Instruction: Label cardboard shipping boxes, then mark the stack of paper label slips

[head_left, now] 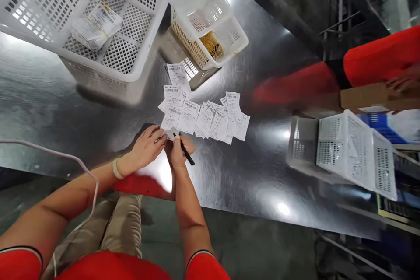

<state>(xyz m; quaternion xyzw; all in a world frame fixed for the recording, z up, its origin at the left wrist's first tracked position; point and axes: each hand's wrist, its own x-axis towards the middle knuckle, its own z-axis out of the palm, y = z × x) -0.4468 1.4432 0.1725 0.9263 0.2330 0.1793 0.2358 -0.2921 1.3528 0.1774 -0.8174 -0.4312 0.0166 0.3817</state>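
Note:
My right hand (181,150) is closed around a black pen (187,154), its tip resting at a small white paper slip (170,134). At that slip's left edge lies my left hand (147,144), fingers stretched out and flat, holding nothing. Beyond both hands, several printed slips with barcodes (188,117) overlap in a loose spread on the shiny metal table (236,175). More of these slips (232,105) lie fanned out to the right.
A large white basket (147,59) at upper left holds a bundle of papers (96,26). Beside it, a divided white basket (183,30) contains yellow rubber bands (211,45). Another white basket (333,142) stands right, near a person's red sleeve (377,57) and a cardboard box (364,96). A pale cable (65,154) crosses left.

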